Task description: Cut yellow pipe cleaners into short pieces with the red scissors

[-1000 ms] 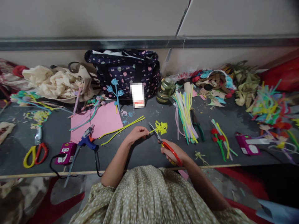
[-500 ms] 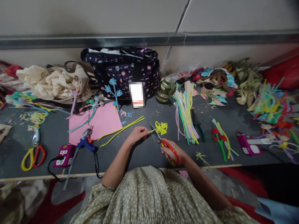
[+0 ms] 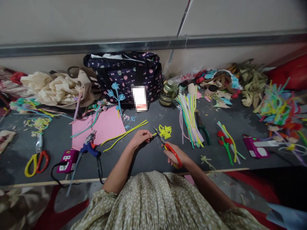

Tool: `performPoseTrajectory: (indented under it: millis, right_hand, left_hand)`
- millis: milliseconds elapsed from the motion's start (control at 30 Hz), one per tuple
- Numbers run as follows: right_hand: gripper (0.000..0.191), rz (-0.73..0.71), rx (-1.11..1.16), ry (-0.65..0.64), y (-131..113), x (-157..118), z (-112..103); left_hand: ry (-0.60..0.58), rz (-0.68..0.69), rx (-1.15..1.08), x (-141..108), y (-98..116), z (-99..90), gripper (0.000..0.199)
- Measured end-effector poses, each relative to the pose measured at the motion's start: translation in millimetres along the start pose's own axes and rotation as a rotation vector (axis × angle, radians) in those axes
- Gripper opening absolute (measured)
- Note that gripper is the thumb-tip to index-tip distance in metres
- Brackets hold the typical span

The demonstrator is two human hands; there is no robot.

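Observation:
My left hand [image 3: 141,137] pinches the stem of a small yellow pipe-cleaner flower [image 3: 165,131] above the dark grey table [image 3: 148,159]. My right hand [image 3: 176,156] grips red-handled scissors [image 3: 168,147], whose blades point up and left and meet the stem just beside my left fingertips. Two long yellow pipe cleaners [image 3: 124,134] lie on the table left of my left hand.
A pink sheet [image 3: 100,126], a blue glue gun [image 3: 87,147] with a power block [image 3: 67,158], and a second pair of scissors [image 3: 35,158] lie at left. A spotted bag [image 3: 124,75] and jar [image 3: 168,92] stand behind; bundled pipe cleaners [image 3: 189,119], pliers [image 3: 202,127] and red flowers [image 3: 225,142] lie at right.
Both hands stay together at the flower; the scissors have shifted very slightly left. The view has drifted a little.

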State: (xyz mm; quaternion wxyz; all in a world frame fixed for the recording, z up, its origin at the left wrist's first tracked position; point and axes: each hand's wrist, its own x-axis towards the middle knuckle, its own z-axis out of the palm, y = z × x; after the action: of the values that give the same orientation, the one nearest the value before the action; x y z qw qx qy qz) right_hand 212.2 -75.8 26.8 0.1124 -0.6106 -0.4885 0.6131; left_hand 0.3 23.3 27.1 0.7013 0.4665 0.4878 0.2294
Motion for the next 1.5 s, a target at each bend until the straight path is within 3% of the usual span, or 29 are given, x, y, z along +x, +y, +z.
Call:
performPoseTrajectory:
  millis: [267,533,767,1500]
  right_hand:
    - [0.056,-0.115,0.314,-0.022,-4.9,-20.2,-4.5]
    - [0.048,-0.064,0.15,-0.026,3.1,-21.8,-2.7]
    - [0.042,-0.089,-0.003,-0.025,-10.5,-24.8,0.1]
    - [0.037,-0.06,-0.042,-0.019,-17.8,-22.4,2.6]
  left_hand:
    - [0.023,0.006,-0.092,-3.3,3.0,0.8,0.037]
    - [0.021,0.039,-0.172,-1.7,-1.8,0.0,0.041]
    - [0.022,0.04,-0.185,-3.5,-2.8,-1.1,0.045]
    - [-0.016,0.036,-0.108,1.2,-7.4,-3.7,0.042]
